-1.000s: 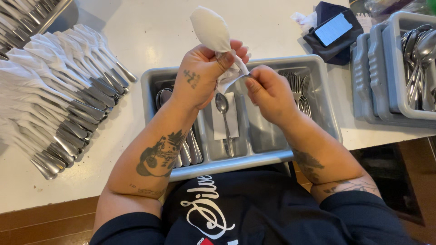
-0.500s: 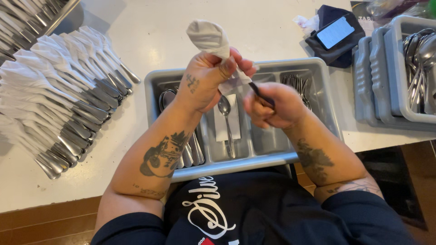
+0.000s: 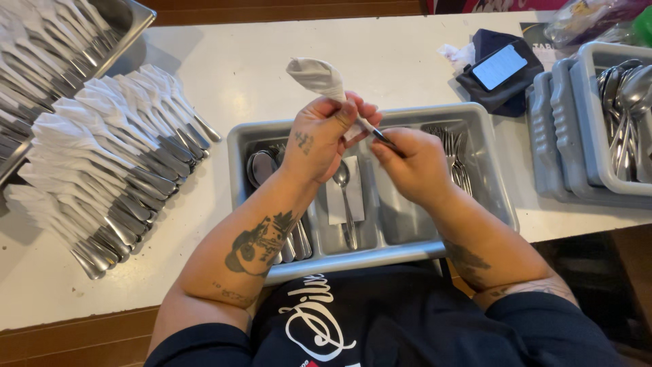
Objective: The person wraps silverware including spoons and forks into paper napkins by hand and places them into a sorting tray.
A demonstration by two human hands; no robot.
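While both hands work above the grey cutlery tray (image 3: pixel 489 170), the napkin-wrapped cutlery roll (image 3: pixel 319 76) is held in the air over the tray's middle compartments. Long axis: diagonal, upper left to lower right. The fat wrapped end points up and left, away from the person; the thin metal handle end (image 3: pixel 380 136) points down and right, toward the right hand.

Left hand (image 3: pixel 324 139): fingers closed round the lower part of the roll, thumb pressed across the napkin. Right hand (image 3: pixel 415 166): fingers pinched narrow on the handle end.

Hidden or unclear: the napkin covers the working ends of the cutlery, so which pieces are inside cannot be told. The stretch of the roll inside the left palm is covered. How many handles the right fingers grip is too small to make out.

Below the hands, a spoon (image 3: pixel 345 197) lies on a folded napkin (image 3: pixel 345 200) in the tray; forks (image 3: pixel 456 160) fill the right compartment, partly behind the right hand. Finished rolls (image 3: pixel 109 156) lie in rows on the white table (image 3: pixel 238 61) at left. A phone (image 3: pixel 499 66) lies on a dark cloth beside stacked grey bins (image 3: pixel 577 149), which are cut off at the right edge.
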